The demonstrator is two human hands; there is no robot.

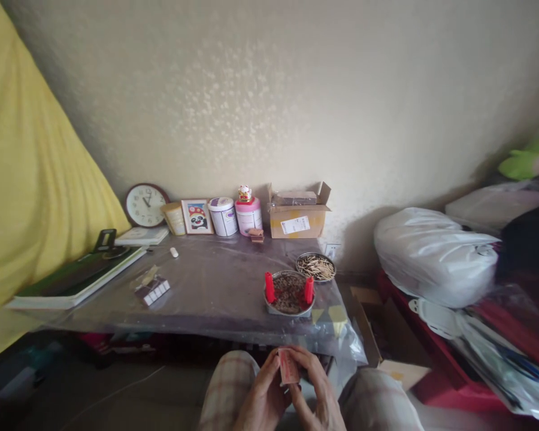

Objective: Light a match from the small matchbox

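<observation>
Between my two hands, above my lap, is a small reddish matchbox (289,366) with faint print on its face. My left hand (266,389) grips it from the left side, thumb along the edge. On the right, my right hand (313,386) has its fingers at the top and lower right of the box. Just beyond, near the table's front edge, stands a round tin (289,310) of dark grains with two red candles (269,287) upright in it. Behind it sits a tin of matchsticks (315,267).
On the plastic-covered table (215,281) lie a pack of matchboxes (151,292), a small white object (174,252) and a green-topped book (81,275). Along the wall stand a clock (147,205), canisters (223,216) and an open carton (299,221). White bags (435,257) crowd the right.
</observation>
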